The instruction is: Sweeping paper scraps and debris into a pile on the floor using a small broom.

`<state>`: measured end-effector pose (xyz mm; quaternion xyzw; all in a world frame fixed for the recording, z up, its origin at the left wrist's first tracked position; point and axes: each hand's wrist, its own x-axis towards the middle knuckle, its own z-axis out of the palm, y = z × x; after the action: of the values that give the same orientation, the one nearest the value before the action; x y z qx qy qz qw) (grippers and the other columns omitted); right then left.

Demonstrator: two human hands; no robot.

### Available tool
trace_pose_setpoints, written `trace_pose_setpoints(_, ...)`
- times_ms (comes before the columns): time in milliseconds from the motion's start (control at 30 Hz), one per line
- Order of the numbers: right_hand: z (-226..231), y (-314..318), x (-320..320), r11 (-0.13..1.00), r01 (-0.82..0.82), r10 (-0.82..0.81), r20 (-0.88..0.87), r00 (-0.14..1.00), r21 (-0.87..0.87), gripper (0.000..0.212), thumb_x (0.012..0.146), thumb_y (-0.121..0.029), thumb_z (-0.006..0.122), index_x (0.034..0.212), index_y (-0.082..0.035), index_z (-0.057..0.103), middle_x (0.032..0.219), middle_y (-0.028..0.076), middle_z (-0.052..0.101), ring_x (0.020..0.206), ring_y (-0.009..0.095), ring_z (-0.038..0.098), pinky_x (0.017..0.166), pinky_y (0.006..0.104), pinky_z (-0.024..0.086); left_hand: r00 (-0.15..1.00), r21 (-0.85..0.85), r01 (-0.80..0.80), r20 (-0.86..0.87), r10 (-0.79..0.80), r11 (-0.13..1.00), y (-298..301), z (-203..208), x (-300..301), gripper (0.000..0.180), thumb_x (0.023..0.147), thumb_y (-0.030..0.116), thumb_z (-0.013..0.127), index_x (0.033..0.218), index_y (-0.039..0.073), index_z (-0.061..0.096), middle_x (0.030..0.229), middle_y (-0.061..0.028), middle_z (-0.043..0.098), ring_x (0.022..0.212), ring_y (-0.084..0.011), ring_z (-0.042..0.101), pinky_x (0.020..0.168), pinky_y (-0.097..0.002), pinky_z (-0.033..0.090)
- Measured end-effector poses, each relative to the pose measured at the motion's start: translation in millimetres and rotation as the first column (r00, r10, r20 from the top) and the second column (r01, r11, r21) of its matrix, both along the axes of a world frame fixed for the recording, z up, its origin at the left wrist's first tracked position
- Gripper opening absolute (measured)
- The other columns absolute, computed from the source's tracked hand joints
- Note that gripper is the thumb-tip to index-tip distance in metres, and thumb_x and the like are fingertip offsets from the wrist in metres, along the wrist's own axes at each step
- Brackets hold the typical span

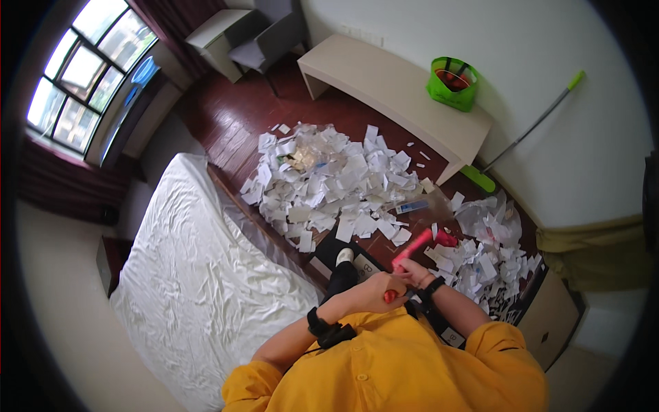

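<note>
A long red-handled tool (415, 247) slants away from my body, held in both hands. My left hand (368, 292) is closed round its near part, and the rounded red end sticks out of the fist. Further along, my right hand (414, 273) is closed on the handle too. The tool's far end is pinkish red and lies by the paper; its exact kind I cannot make out. Beyond it spreads a big heap of white paper scraps (343, 180) on the dark red floor. A smaller paper pile (484, 271) with clear plastic (489, 218) is to the right.
A bed with a white sheet (199, 288) fills the left. Along the back wall runs a low beige bench (384, 82) bearing a green bag (453, 84). A green flat mop (532, 127) leans on the wall. A grey chair (271, 38) stands at the far left.
</note>
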<state>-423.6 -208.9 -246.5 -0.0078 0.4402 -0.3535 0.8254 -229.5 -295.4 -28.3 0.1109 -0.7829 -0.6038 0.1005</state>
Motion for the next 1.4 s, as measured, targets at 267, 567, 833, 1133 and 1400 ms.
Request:
trace_pose_setpoints(267,-4,-146,131,0.992,0.085,-0.067,0.176,0.982,-0.094,0.028,0.094,-0.017,0.056,0.068,-0.012,0.046,0.062,-0.001,0.047,0.052,0.01,0.046,0.052,0.0234,0.042,0.998,-0.179,-0.01,0.053,0.02,0.984,-57,23,42,0.01,0.071,0.001,0.064,0.065,0.0,0.057,0.064,-0.0157,0.057,0.077,-0.0354,0.064,0.102,-0.0433,0.049)
trace_pose_setpoints(567,78,-144,143,0.934,0.317,-0.309,0.074,0.948,-0.167,0.027,0.094,-0.029,0.061,0.087,-0.003,0.061,0.065,0.003,0.058,0.051,0.01,0.054,0.049,0.0267,0.045,0.962,-0.079,0.231,-0.128,-0.24,0.97,-97,81,33,0.016,0.072,0.005,0.075,0.066,0.003,0.06,0.071,-0.0122,0.067,0.067,-0.0255,0.068,0.059,-0.0345,0.052)
trace_pose_setpoints(833,76,-14,93,0.914,0.163,-0.382,-0.653,0.654,-0.372,0.036,0.093,-0.004,0.053,0.127,-0.015,0.049,0.089,0.007,0.063,0.072,0.016,0.068,0.062,0.0309,0.055,0.772,0.06,0.55,-0.417,-0.48,0.833,-84,90,-33,0.04,0.08,0.01,0.066,0.05,0.007,0.041,0.066,-0.018,0.069,0.059,-0.0232,0.071,0.043,-0.0251,0.046)
trace_pose_setpoints(1133,17,202,34,0.938,0.312,-0.144,-0.989,-0.041,-0.15,0.018,0.085,-0.015,0.068,0.095,-0.009,0.054,0.084,0.01,0.066,0.082,0.03,0.07,0.068,0.0378,0.052,0.736,0.297,0.673,-0.186,-0.65,0.677,30,23,-122,0.032,0.085,-0.004,0.065,0.063,0.0,0.042,0.069,-0.01,0.052,0.105,-0.0299,0.068,0.09,-0.0407,0.05)
trace_pose_setpoints(1400,-34,335,-14,0.789,0.607,0.057,-0.973,-0.226,-0.095,0.035,0.081,-0.041,0.074,0.089,-0.013,0.054,0.076,0.016,0.061,0.079,0.043,0.061,0.065,0.0493,0.048,0.741,0.361,0.664,-0.202,-0.64,0.655,190,-71,-189,0.024,0.085,-0.004,0.066,0.07,-0.002,0.048,0.072,-0.0069,0.053,0.068,-0.0167,0.052,0.117,-0.0429,0.03)
